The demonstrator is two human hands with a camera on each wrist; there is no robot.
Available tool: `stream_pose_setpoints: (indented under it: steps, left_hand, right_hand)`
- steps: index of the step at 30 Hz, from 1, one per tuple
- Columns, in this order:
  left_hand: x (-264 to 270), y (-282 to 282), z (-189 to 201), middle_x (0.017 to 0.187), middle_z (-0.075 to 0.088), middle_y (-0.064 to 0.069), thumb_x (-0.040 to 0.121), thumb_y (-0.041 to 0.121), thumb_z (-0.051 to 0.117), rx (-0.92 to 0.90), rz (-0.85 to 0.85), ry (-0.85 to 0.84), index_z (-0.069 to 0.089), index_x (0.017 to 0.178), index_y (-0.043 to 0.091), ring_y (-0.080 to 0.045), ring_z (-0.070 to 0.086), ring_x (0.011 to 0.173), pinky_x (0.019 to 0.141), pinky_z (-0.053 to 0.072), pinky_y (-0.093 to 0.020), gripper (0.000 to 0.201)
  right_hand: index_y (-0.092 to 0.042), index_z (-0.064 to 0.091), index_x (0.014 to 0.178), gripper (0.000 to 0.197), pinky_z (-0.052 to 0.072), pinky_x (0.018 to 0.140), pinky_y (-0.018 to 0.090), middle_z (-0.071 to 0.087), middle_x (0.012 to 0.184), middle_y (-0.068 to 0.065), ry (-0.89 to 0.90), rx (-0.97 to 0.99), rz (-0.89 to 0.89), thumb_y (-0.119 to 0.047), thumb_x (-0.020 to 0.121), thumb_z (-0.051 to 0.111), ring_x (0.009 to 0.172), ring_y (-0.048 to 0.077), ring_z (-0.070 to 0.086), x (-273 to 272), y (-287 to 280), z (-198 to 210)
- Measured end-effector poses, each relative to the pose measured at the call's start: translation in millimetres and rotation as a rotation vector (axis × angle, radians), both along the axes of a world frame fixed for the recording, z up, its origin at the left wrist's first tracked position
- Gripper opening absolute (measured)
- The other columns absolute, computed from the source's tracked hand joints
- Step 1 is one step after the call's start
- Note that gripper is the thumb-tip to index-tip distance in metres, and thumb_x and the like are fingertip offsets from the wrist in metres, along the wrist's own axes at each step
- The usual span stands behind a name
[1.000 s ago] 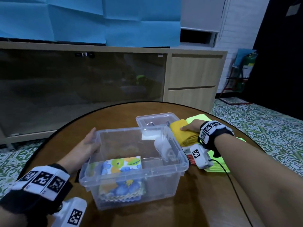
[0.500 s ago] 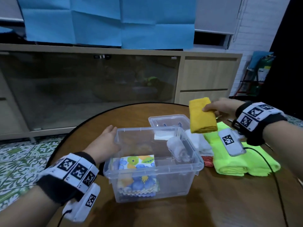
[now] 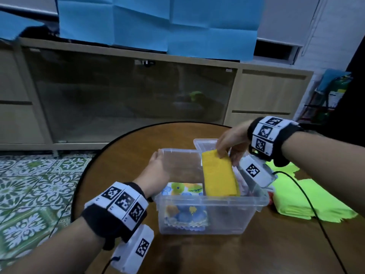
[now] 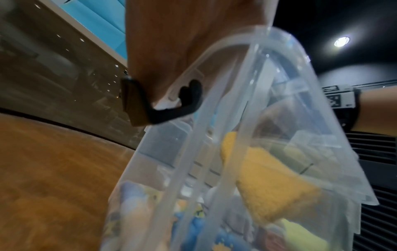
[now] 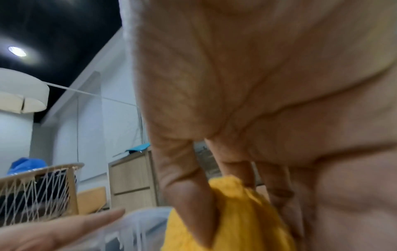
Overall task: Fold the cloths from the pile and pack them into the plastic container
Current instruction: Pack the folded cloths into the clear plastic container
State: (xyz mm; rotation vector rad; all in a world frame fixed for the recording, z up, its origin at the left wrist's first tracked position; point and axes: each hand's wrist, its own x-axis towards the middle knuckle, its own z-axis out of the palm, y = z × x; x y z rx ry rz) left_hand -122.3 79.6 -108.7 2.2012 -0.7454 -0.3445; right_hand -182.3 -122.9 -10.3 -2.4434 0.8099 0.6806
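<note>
A clear plastic container [image 3: 209, 220] stands on the round wooden table [image 3: 246, 252]. A folded flower-print cloth [image 3: 183, 190] lies in its left half. My right hand [image 3: 227, 147] pinches the top edge of a folded yellow cloth [image 3: 219, 177], which hangs tilted over the container's right half; the right wrist view shows fingers [image 5: 184, 195] curled round that yellow cloth [image 5: 236, 220]. My left hand [image 3: 158, 167] rests with straight fingers against the container's left wall. Seen from the left wrist, the yellow cloth [image 4: 268, 183] shows through the container's wall [image 4: 193, 152].
The container's clear lid [image 3: 203, 143] lies behind it. Neon green cloths [image 3: 308, 200] lie on the table to the right, with white and red cloth beside the container. A cable [image 3: 316, 214] trails over the green cloths. A wooden cabinet [image 3: 138, 99] stands beyond the table.
My right hand lifted the yellow cloth off the pile, carried it left and lowered it over the container's right half. My left hand stayed against the container's left wall.
</note>
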Motion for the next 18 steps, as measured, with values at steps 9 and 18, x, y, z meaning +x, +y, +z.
stream_pose_setpoints:
  steps: [9,18]
  left_hand:
    - [-3.8,1.7,3.0,0.158,0.0,-0.002,0.095,0.0,0.033,0.006,-0.016,0.103,0.003,0.151,0.013,-0.026,0.025,0.14,0.106,0.033,-0.03,0.065]
    - [-12.3,7.9,15.9,0.156,-0.019,0.004,0.098,0.002,0.03,0.018,-0.029,0.163,-0.011,0.15,0.016,-0.022,0.015,0.144,0.088,0.03,-0.018,0.068]
  right_hand:
    - [-0.004,0.031,0.142,0.046,0.041,0.093,0.036,0.051,0.134,0.018,0.549,-0.32,0.342,-0.005,0.098,0.042,0.121,0.034,0.051,25.8,37.3,-28.9]
    - [-0.022,0.055,0.132,0.05,0.046,0.065,0.017,0.061,0.119,-0.01,0.464,-0.819,0.581,-0.033,0.084,0.066,0.093,0.014,0.063,24.3,57.4,-34.2]
